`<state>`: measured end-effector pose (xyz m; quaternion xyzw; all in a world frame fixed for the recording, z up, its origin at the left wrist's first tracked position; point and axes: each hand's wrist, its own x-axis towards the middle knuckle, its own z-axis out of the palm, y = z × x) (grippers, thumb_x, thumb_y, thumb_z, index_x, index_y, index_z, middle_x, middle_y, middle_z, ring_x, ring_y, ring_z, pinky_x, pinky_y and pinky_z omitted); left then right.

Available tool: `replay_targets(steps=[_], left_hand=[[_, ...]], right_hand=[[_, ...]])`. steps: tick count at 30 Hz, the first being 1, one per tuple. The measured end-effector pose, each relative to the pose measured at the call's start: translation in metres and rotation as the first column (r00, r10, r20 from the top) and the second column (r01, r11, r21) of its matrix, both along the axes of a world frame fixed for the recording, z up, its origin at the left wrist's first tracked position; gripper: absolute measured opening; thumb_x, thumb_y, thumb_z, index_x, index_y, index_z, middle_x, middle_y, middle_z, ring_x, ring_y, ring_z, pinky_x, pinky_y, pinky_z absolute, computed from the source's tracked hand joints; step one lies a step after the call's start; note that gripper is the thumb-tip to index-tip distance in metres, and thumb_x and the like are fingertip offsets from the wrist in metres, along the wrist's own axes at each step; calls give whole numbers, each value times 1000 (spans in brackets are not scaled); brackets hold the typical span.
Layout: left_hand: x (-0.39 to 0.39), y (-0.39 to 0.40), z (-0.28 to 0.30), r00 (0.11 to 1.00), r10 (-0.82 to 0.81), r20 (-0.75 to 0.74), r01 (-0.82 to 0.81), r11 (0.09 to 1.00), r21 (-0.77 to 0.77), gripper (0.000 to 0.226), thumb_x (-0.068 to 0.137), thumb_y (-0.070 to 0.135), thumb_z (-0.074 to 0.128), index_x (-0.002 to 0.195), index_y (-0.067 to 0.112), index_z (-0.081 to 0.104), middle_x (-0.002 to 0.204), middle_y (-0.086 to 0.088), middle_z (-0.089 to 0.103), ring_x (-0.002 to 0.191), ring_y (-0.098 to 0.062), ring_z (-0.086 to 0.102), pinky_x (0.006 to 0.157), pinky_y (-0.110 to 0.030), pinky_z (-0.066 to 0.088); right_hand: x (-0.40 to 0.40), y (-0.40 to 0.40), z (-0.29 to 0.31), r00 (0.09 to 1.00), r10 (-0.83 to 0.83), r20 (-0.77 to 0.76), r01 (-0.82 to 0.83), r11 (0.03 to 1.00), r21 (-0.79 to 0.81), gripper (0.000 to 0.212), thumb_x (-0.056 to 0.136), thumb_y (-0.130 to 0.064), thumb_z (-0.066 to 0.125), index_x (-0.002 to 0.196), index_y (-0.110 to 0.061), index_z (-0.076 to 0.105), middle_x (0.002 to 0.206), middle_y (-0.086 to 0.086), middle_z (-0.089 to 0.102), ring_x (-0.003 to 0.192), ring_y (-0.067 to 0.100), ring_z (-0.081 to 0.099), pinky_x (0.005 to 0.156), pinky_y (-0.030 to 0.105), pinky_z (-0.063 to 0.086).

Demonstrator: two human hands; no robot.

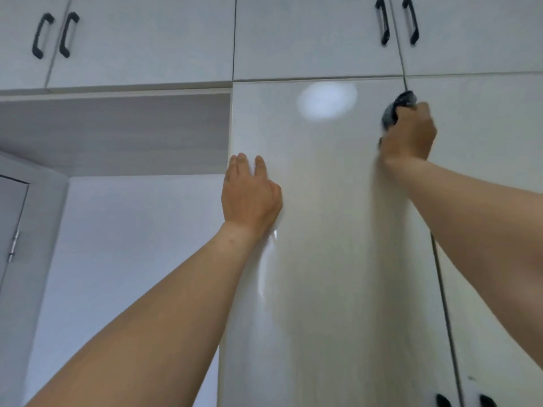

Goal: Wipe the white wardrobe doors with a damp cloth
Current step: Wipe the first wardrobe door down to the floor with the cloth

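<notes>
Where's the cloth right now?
In the head view, the dark cloth is bunched in the right hand, upper right, pressed near the top of the tall wardrobe door beside the seam between doors.

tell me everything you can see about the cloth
The cloth is dark grey to black, bunched into a wad, and looks soft, perhaps patterned; blur hides the detail. The right hand grips it, covering most of it, so only the upper left part shows. It is pressed high on the tall white door, beside the gap between doors, just under the upper cabinets.
</notes>
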<state>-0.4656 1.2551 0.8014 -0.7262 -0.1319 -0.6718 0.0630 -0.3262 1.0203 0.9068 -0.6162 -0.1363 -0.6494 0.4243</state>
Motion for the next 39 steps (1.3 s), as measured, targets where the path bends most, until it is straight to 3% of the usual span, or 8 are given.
replay_targets(steps=[7, 12, 15, 18, 24, 29, 32, 39], left_hand=[[12, -9, -3, 999, -31, 30, 33, 996, -79, 69, 88, 30, 27, 152, 6, 32, 159, -27, 22, 150, -38, 14, 123, -42, 16], [5, -3, -4, 994, -76, -78, 70, 994, -82, 63, 98, 26, 33, 157, 10, 17, 164, -21, 6, 153, -31, -1, 125, -40, 10], [-7, -2, -6, 988, -104, -113, 95, 992, -87, 62, 100, 23, 34, 158, 12, 16, 166, -13, 4, 153, -25, -2, 124, -37, 10], [-16, 0, -25, 994, -97, -51, 93, 993, -66, 59, 99, 15, 36, 155, 4, 23, 164, -16, 12, 153, -28, 7, 123, -35, 11], [-32, 26, -53, 979, -93, -184, 100, 995, 28, 58, 97, 8, 40, 151, -7, 26, 162, -22, 19, 152, -32, 12, 123, -34, 13], [-35, 25, -55, 949, -137, -285, 145, 989, 6, 66, 99, 16, 38, 154, -6, 8, 164, -20, -2, 153, -29, -6, 125, -32, 2], [-36, 28, -54, 943, -174, -284, 181, 984, -1, 64, 99, 14, 35, 155, -5, 9, 165, -18, -1, 153, -26, -6, 124, -30, 0], [-31, 41, -57, 938, -267, -223, 274, 962, 1, 66, 97, 14, 37, 156, -1, 12, 166, -12, 2, 154, -21, -3, 125, -33, 12]], right_hand=[[-25, 46, -22, 903, 127, 410, 185, 746, -639, 48, 80, 3, 58, 124, -15, 62, 100, 15, 55, 84, 34, 54, 67, 35, 43], [19, -12, -14, 990, 70, 125, -47, 983, -176, 29, 89, -3, 50, 114, -6, 64, 118, 19, 52, 103, 30, 51, 79, 25, 34], [-11, 39, -34, 953, 164, 253, -67, 934, -352, 16, 95, -14, 48, 106, -17, 58, 119, 9, 53, 92, -4, 47, 74, 10, 34], [-26, 72, -56, 860, 186, 475, 223, 700, -679, 38, 86, -2, 53, 119, -18, 66, 131, 5, 59, 108, 20, 53, 89, 31, 40], [-22, 50, -55, 948, 52, 313, 92, 898, -430, 43, 95, -2, 45, 135, -11, 57, 141, 9, 52, 131, 29, 43, 109, 34, 32], [-85, 129, -38, 896, 203, 395, 141, 714, -686, 49, 98, 1, 43, 144, -13, 48, 157, 5, 34, 144, 25, 29, 116, 33, 28], [-102, 150, -22, 961, 218, 172, -69, 788, -612, 51, 98, -4, 43, 148, -12, 42, 158, 11, 27, 144, 30, 26, 115, 33, 27], [-90, 133, -55, 844, 79, 531, 370, 631, -682, 31, 100, -19, 45, 114, -4, 67, 120, 17, 57, 107, 36, 52, 85, 42, 52]])
